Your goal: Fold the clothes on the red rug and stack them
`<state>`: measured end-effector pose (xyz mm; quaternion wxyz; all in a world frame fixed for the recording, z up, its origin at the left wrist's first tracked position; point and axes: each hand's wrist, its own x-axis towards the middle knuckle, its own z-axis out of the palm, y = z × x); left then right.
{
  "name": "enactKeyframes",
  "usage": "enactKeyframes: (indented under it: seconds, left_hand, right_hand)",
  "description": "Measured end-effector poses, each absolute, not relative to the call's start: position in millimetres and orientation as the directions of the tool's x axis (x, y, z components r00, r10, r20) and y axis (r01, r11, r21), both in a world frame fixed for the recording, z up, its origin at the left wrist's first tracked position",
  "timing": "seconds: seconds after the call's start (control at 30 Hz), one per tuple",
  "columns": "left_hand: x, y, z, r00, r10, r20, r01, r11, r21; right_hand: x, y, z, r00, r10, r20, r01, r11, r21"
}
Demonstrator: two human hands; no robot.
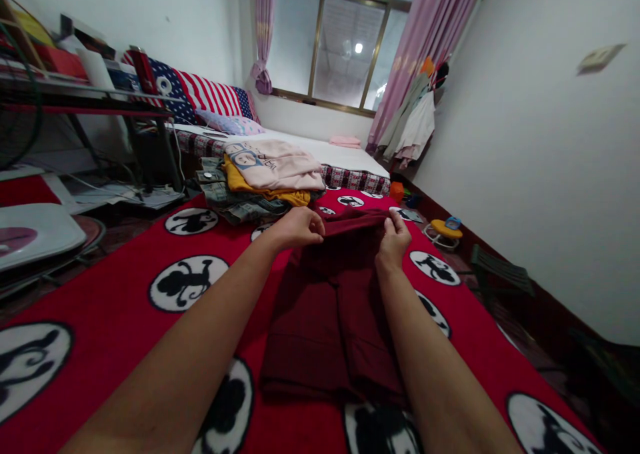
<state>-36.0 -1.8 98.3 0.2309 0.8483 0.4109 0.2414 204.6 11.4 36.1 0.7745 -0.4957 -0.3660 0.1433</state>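
Well, hands (299,227) (394,239) grip maroon shorts (313,334) — lettering (267,162) on pink top (297,165) unclear.

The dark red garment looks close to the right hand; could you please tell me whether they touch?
Touching. The head view shows the right hand gripping the dark red garment by its raised edge.

- Plain white walls (525,174), with a dark red band along the base at right.
- Metal-framed sliding window (345,47), panes reflecting a bright light, between pale purple patterned curtains (425,47).
- White-topped bed (300,137) beneath the window.
- Cluttered dark desk (90,104) at left.
- Round yellow-topped stool (445,229) near the right wall.
- Dark reddish floor (510,314), partly visible.
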Motion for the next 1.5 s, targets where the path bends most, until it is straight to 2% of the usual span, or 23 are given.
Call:
enactKeyframes:
  seconds: [0.07,0.1,0.2,0.23,0.3,0.4,0.43,0.53,0.6,0.67,0.73,0.83,0.9,1.0,1.07,1.17,1.27,1.5]
  left_hand:
    - [-39,-5,105,0.586,0.785,0.202,0.562,-0.573,0.596]
    - [-39,-7,106,0.624,0.769,0.140,0.567,-0.569,0.595]
    - [-35,-11,101,0.682,0.722,-0.114,0.639,-0.513,0.573]
    - [-32,-11,97,0.667,0.732,-0.142,0.665,-0.498,0.557]
    - [-25,-8,88,0.584,0.811,-0.032,0.703,-0.486,0.520]
    - [-14,-1,71,0.392,0.866,0.310,0.733,-0.498,0.463]
    - [-12,0,65,0.363,0.854,0.373,0.740,-0.508,0.441]
    - [-12,3,50,0.410,0.845,0.344,0.756,-0.526,0.389]
    - [-13,4,45,0.415,0.867,0.275,0.773,-0.496,0.397]
    - [-14,4,41,0.390,0.888,0.244,0.787,-0.459,0.413]
    - [-12,3,37,0.351,0.898,0.264,0.796,-0.435,0.422]
    - [-7,0,25,0.276,0.896,0.348,0.804,-0.414,0.427]
    - [-3,-1,17,0.243,0.887,0.392,0.803,-0.411,0.431]
    - [0,-3,11,0.211,0.885,0.415,0.798,-0.401,0.450]
    - [0,-4,11,0.187,0.891,0.413,0.796,-0.383,0.468]
    - [-2,-4,14,0.146,0.911,0.386,0.794,-0.341,0.504]
    - [-2,-3,16,0.110,0.930,0.351,0.791,-0.296,0.536]
    - [1,-2,14,0.016,0.923,0.384,0.780,-0.252,0.573]
  right_hand:
    - [212,14,35,0.708,0.516,0.483,0.253,0.453,-0.855]
    - [215,15,33,0.720,0.523,0.457,0.263,0.403,-0.876]
    - [223,18,18,0.767,0.587,0.261,0.152,0.229,-0.961]
    - [224,18,13,0.774,0.599,0.204,0.107,0.194,-0.975]
    - [226,19,7,0.777,0.611,0.152,0.058,0.171,-0.984]
    - [230,20,7,0.789,0.597,0.143,0.033,0.191,-0.981]
    - [232,20,8,0.808,0.570,0.150,0.035,0.208,-0.978]
    - [240,18,10,0.893,0.398,0.212,0.126,0.231,-0.965]
    - [245,14,8,0.924,0.292,0.247,0.198,0.189,-0.962]
    - [248,9,7,0.937,0.247,0.246,0.216,0.143,-0.966]
    - [249,3,9,0.941,0.192,0.278,0.261,0.109,-0.959]
    - [243,-2,19,0.881,0.138,0.453,0.447,0.072,-0.892]
    - [235,1,26,0.808,0.233,0.541,0.523,0.137,-0.841]
    - [220,13,32,0.605,0.530,0.594,0.563,0.243,-0.790]
    - [213,24,35,0.410,0.685,0.602,0.662,0.231,-0.713]
    - [208,42,42,0.217,0.819,0.531,0.833,0.128,-0.538]
    - [215,56,52,0.177,0.875,0.450,0.898,0.043,-0.438]
    - [224,63,58,0.314,0.806,0.501,0.923,-0.137,-0.359]
